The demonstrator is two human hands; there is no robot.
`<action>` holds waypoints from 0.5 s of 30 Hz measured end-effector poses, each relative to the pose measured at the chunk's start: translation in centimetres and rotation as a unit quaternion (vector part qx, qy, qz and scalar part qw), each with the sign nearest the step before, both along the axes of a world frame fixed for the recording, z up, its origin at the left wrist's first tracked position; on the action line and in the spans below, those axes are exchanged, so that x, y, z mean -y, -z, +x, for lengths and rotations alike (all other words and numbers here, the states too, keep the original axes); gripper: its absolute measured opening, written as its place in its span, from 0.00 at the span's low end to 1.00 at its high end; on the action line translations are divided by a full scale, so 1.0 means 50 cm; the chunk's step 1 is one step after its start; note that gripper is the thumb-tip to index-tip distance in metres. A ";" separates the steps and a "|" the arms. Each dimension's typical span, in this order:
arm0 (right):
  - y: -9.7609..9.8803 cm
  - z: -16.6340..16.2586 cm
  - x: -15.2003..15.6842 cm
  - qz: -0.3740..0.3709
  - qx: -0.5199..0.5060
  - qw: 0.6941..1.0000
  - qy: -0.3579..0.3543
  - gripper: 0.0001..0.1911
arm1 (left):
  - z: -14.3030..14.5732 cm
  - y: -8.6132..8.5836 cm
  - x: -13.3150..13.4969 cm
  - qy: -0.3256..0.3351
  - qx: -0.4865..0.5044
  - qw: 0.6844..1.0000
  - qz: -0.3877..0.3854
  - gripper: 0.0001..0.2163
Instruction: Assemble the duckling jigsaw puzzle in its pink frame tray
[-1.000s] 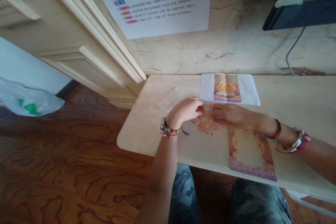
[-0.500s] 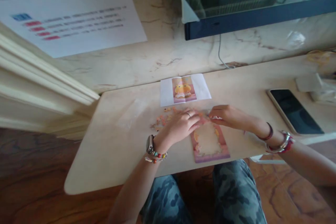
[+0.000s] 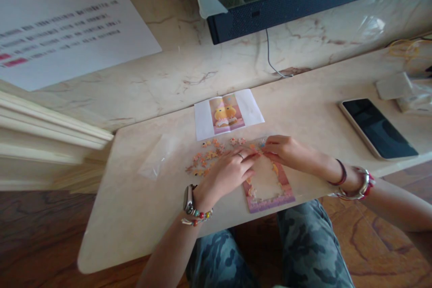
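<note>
A jigsaw puzzle border (image 3: 270,205), pink and purple with a bare middle, lies near the table's front edge. My left hand (image 3: 232,165) rests over its upper left part, fingers stretched toward the right and thumb a little apart. At the top edge, the fingertips of my right hand (image 3: 285,149) are pinched together on a small puzzle piece, mostly hidden by the fingers. The fingertips of both hands nearly meet there. Loose puzzle pieces (image 3: 206,156), orange and pink, are scattered left of and behind my left hand.
Behind the pieces lies a creased sheet with a picture of yellow figures (image 3: 225,114). A clear plastic bag (image 3: 157,159) is on the left. On the right are a phone (image 3: 378,128) and a white box (image 3: 394,85). A dark screen (image 3: 270,13) overhangs the table's back.
The head view has shifted slightly to the right. My right hand has come closer to my left fingertips at the puzzle's top edge. More loose pieces show beyond my left hand.
</note>
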State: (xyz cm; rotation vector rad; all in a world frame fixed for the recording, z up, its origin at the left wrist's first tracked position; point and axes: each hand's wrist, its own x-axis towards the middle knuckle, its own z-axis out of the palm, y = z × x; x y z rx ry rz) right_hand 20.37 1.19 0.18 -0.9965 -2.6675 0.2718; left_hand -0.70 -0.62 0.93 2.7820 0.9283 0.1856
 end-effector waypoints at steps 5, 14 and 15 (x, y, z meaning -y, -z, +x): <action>0.007 0.005 0.004 0.034 0.019 0.999 -0.002 0.09 | 0.010 0.001 0.001 -0.013 0.005 1.000 0.009 0.18; 0.005 0.005 0.048 0.101 0.119 0.988 -0.004 0.09 | 0.023 -0.003 0.006 -0.029 0.006 0.999 0.039 0.12; 0.005 0.003 0.053 0.099 0.123 0.987 -0.002 0.09 | 0.024 -0.002 0.008 -0.031 0.004 0.999 0.042 0.12</action>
